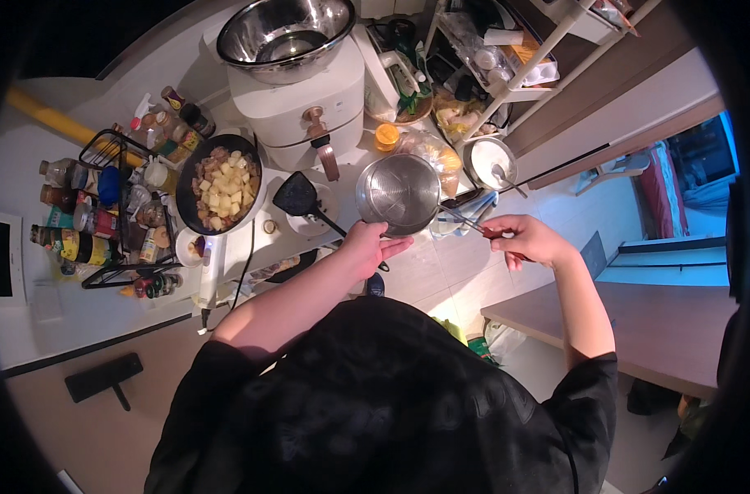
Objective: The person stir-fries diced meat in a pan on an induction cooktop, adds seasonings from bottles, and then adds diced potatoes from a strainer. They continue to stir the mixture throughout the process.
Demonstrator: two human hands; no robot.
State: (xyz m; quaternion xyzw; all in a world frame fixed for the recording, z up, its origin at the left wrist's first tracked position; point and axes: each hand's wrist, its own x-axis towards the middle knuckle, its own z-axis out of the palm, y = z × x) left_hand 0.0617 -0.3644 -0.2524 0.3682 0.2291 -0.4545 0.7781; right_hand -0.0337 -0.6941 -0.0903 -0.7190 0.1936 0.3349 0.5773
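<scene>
A stainless-steel saucepan [399,191] is held in the air before me, its round face with fine rings turned up toward my view. My right hand [523,241] grips its long handle [467,222], which has a reddish-brown end. At the near rim is my left hand [375,247], with the thumb against the metal and the fingers stretched out below. A black spatula [296,192] rests across a white plate [326,216], its handle passing behind my left hand. Farther left, a black frying pan [185,197] holds pale diced pieces [226,191] and chunks that look like meat.
A steel bowl [239,49] sits on a white dispenser [264,117] with a tap. Sauce bottles and jars crowd a black wire rack [122,216]. To the right are a bowl [512,167] of white contents with a spoon, and a white shelf rack [504,105].
</scene>
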